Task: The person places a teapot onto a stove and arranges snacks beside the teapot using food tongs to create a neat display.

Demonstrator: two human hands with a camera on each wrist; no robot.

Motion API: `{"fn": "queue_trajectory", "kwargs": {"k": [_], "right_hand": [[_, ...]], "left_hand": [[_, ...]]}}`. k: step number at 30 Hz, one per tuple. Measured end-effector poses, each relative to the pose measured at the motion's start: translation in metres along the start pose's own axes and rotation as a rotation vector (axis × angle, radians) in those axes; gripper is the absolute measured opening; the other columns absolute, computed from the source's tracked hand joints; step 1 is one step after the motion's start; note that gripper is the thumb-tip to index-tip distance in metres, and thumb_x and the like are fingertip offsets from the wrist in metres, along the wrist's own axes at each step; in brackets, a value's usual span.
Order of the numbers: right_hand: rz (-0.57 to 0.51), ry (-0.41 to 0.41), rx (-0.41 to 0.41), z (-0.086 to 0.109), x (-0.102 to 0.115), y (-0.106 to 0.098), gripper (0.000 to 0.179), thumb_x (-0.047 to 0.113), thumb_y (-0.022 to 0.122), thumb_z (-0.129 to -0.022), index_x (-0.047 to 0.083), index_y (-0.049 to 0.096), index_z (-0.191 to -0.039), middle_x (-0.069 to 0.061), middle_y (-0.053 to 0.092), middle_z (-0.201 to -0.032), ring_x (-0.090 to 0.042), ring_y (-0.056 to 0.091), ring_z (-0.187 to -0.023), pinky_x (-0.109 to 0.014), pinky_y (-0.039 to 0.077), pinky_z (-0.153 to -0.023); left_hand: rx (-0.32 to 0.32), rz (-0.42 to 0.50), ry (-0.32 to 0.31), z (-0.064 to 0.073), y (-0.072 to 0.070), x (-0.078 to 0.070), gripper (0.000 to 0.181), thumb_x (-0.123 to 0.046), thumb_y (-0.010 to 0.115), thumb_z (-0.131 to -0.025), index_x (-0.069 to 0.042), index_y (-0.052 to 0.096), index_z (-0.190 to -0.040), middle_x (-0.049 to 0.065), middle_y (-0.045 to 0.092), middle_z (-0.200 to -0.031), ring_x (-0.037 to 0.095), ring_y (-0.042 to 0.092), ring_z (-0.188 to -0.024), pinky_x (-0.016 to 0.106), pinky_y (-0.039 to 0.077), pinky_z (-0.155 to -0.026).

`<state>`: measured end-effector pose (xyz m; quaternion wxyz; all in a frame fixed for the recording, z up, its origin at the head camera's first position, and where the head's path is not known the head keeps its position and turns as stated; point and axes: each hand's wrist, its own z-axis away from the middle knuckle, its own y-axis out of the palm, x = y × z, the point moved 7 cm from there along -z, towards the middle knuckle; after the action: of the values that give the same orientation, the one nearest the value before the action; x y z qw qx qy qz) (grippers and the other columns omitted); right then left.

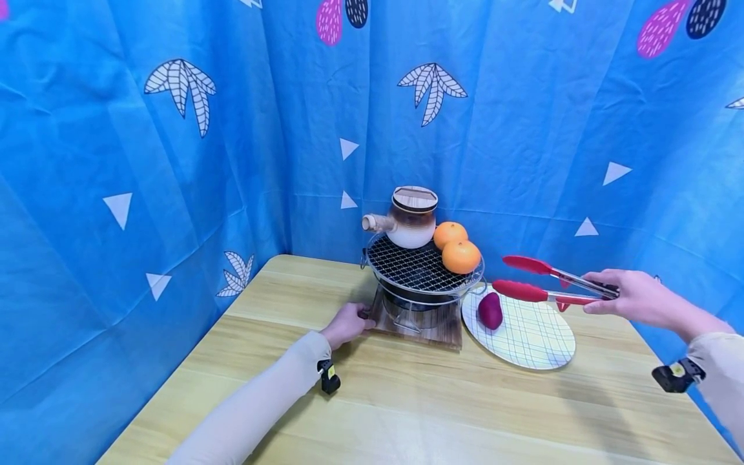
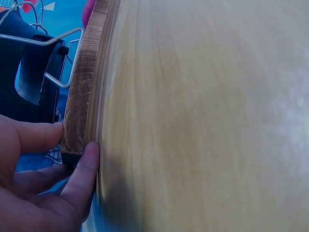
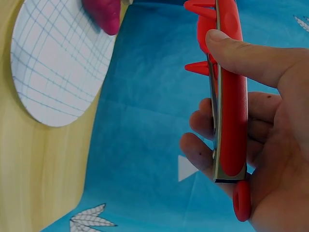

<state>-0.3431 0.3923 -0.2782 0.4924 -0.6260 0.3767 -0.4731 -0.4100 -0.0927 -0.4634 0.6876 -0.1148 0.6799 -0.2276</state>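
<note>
My left hand (image 1: 349,324) grips the left corner of a dark wooden board (image 1: 444,338) under a small black stove. In the left wrist view the thumb lies on the board (image 2: 81,99) and the fingers wrap its edge, a forefinger low against the table. Held up at the right, above the table, my right hand (image 1: 642,300) grips red-tipped metal tongs (image 1: 526,292), whose arms stand apart with nothing between them. Below the tongs' tips, a dark magenta, sweet-potato-shaped piece (image 1: 491,311) lies on a round white plate (image 1: 540,332) with a checked pattern.
Atop the stove, a round wire grill (image 1: 401,265) carries a clay teapot (image 1: 411,232) with a side handle and two oranges (image 1: 461,257). Behind the wooden table (image 1: 372,400) hangs a blue patterned curtain (image 1: 500,142).
</note>
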Motion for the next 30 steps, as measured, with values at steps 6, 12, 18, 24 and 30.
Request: {"fn": "queue_trajectory", "kwargs": {"k": [6, 12, 18, 24, 30], "right_hand": [[-0.008, 0.004, 0.009, 0.003, -0.008, 0.014, 0.087, 0.048, 0.080, -0.081, -0.010, 0.050, -0.139, -0.043, 0.051, -0.131, -0.053, 0.051, -0.110, -0.060, 0.053, -0.073], [-0.007, -0.005, 0.011, 0.004, -0.013, 0.026, 0.083, 0.045, 0.081, -0.081, -0.011, 0.054, -0.135, -0.041, 0.056, -0.127, -0.051, 0.054, -0.108, -0.059, 0.054, -0.073], [-0.028, 0.002, 0.036, 0.007, -0.022, 0.039, 0.081, 0.043, 0.081, -0.081, -0.012, 0.055, -0.134, -0.039, 0.058, -0.125, -0.051, 0.055, -0.108, -0.060, 0.054, -0.074], [-0.055, -0.004, 0.049, 0.009, -0.027, 0.049, 0.077, 0.040, 0.081, -0.082, -0.011, 0.055, -0.134, -0.034, 0.062, -0.123, -0.040, 0.057, -0.102, -0.047, 0.054, -0.071], [-0.039, -0.006, 0.051, 0.011, -0.028, 0.057, 0.077, 0.041, 0.081, -0.081, -0.012, 0.057, -0.132, -0.031, 0.065, -0.121, -0.033, 0.057, -0.096, -0.044, 0.050, -0.071]], "left_hand": [[-0.003, -0.017, -0.004, 0.001, -0.001, 0.001, 0.051, -0.009, 0.074, -0.088, 0.007, 0.057, -0.133, 0.022, 0.065, -0.124, 0.031, 0.065, -0.106, 0.045, 0.054, -0.098], [0.000, -0.012, 0.004, 0.000, -0.001, 0.001, 0.052, -0.009, 0.073, -0.088, 0.007, 0.056, -0.135, 0.023, 0.064, -0.126, 0.033, 0.064, -0.110, 0.046, 0.053, -0.100], [0.011, 0.014, 0.003, -0.001, 0.000, 0.002, 0.052, -0.007, 0.073, -0.088, 0.008, 0.056, -0.134, 0.024, 0.065, -0.125, 0.030, 0.067, -0.103, 0.042, 0.056, -0.095], [0.024, 0.053, 0.001, -0.002, 0.002, 0.004, 0.052, -0.004, 0.072, -0.088, 0.009, 0.054, -0.135, 0.024, 0.066, -0.121, 0.025, 0.070, -0.092, 0.037, 0.059, -0.086], [0.030, 0.077, 0.022, -0.004, 0.004, 0.005, 0.053, -0.001, 0.072, -0.087, 0.011, 0.053, -0.135, 0.023, 0.068, -0.115, 0.025, 0.071, -0.089, 0.034, 0.061, -0.082]]}}
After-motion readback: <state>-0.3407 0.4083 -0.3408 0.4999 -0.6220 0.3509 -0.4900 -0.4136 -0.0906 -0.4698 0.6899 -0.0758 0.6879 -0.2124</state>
